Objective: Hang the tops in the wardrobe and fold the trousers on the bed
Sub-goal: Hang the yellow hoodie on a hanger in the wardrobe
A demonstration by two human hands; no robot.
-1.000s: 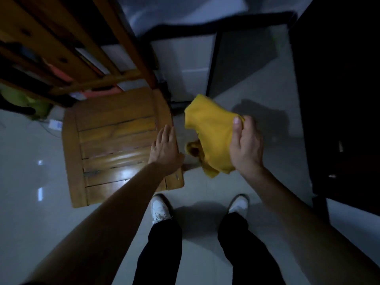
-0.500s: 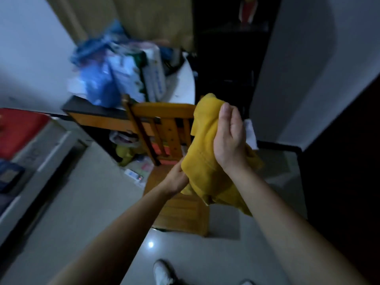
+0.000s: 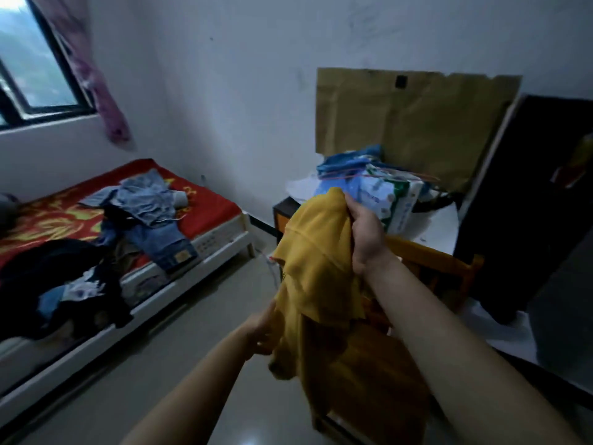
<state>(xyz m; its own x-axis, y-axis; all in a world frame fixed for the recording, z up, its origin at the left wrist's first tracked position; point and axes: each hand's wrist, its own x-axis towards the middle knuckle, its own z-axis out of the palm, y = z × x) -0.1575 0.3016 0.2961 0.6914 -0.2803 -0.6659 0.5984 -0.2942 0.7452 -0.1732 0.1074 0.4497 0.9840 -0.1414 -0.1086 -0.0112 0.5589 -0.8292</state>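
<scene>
Hanging step: right hand grips yellow top high, left hand seemingly pinches its hem — next, shake it open.

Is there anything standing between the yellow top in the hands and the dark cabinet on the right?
Yes. The wooden chair stands just behind the yellow top, between it and the dark cabinet. The left hand and the right hand hold the top, so nothing separates them from it.
</scene>
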